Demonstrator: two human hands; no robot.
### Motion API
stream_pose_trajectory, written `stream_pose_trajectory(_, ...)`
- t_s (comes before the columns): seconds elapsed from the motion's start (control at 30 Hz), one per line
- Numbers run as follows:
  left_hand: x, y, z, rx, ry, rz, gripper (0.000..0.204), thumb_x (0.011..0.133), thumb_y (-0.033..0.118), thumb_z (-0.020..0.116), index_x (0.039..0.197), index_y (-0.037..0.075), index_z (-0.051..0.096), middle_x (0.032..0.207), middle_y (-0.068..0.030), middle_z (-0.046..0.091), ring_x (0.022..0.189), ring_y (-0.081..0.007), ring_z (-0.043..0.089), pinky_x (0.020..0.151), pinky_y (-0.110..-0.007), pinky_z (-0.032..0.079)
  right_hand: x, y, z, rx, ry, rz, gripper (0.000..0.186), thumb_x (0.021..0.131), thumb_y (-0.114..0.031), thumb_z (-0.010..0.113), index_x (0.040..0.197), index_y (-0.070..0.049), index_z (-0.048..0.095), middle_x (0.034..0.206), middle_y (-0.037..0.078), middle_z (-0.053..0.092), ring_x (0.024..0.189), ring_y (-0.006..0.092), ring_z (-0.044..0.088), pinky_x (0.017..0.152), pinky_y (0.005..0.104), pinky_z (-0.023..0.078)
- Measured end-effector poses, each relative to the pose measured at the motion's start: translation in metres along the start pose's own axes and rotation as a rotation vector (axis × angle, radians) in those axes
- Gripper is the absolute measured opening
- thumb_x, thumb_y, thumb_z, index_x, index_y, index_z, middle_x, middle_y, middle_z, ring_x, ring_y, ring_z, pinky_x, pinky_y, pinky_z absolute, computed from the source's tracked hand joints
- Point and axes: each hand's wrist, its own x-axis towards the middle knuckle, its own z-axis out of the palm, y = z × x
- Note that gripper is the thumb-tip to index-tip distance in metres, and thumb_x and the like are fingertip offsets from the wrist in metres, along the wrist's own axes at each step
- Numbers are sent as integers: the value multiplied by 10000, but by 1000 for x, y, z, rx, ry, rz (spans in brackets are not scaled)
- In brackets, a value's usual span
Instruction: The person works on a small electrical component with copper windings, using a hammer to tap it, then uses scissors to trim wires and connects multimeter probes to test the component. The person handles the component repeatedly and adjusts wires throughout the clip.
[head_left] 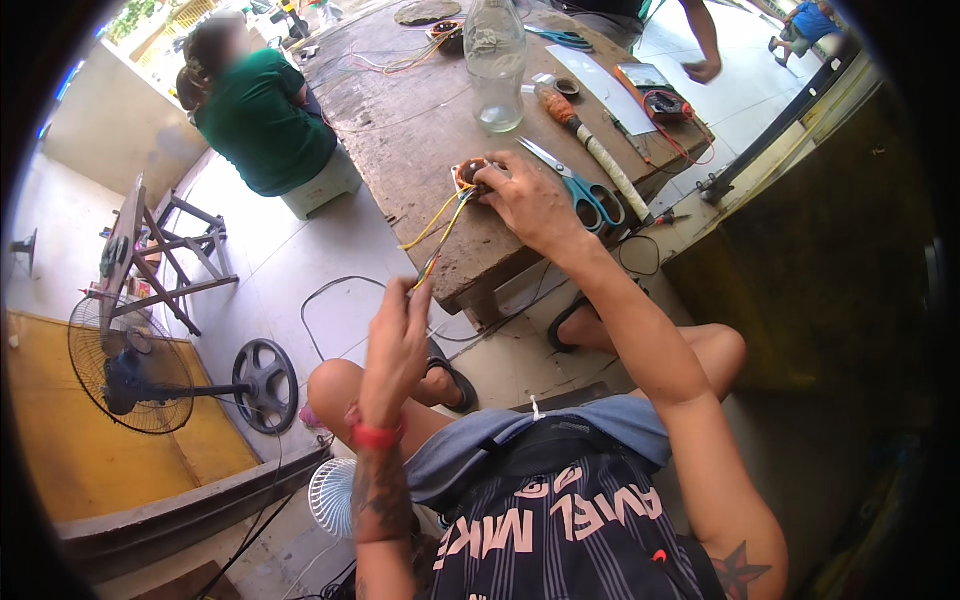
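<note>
My right hand grips a small round copper-wound motor part at the wooden table's near left corner. A bundle of yellow, red and dark wires runs from it down to my left hand, whose fingers pinch the wires below the table edge. Just right of my right hand lie teal-handled scissors and a tool with an orange, tape-wrapped end and a long pale handle. A large clear glass bottle stands behind the motor part.
The table also holds a multimeter and another wired motor part. A seated co-worker in green is at left; another's hand is beyond the table. A pedestal fan, folding wooden stand and small fan surround me.
</note>
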Motion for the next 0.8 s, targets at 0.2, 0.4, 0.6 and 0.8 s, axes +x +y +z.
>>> stream_pose_trajectory(0.2, -104, 11, -102, 93, 131, 19, 289, 1118, 165, 494, 1344, 35, 617, 826, -11, 551, 695, -116, 489, 645, -270, 420, -3, 7, 2, 47, 8, 25, 320, 936, -130, 718, 1246, -109, 642, 1342, 139, 605, 1139, 374, 665, 955, 470, 547)
stream_pose_trajectory(0.4, -123, -6, -129, -554, 212, 355, 331, 1126, 202, 514, 1396, 18, 570, 829, 8, 477, 746, -106, 448, 691, -259, 389, 3, -3, 2, 10, 8, 73, 298, 952, -187, 726, 1233, -128, 647, 1296, 106, 634, 1139, 350, 672, 930, 454, 556)
stream_pose_trajectory(0.6, -82, -25, -95, -1306, -48, 531, 238, 1060, 160, 618, 1223, -11, 586, 943, -99, 636, 880, -209, 566, 821, -352, 462, -14, 2, -41, -174, -5, 286, 321, 965, -232, 691, 1233, -68, 625, 1204, 202, 619, 1100, 391, 667, 941, 486, 552)
stream_pose_trajectory(0.8, -28, 17, -66, -550, 9, 313, 199, 1090, 93, 552, 1045, -49, 685, 994, -40, 562, 840, -89, 485, 755, -221, 392, -40, 37, -76, -323, -327, 490, 315, 939, -145, 661, 1225, -28, 601, 1193, 244, 631, 1122, 410, 670, 962, 496, 552)
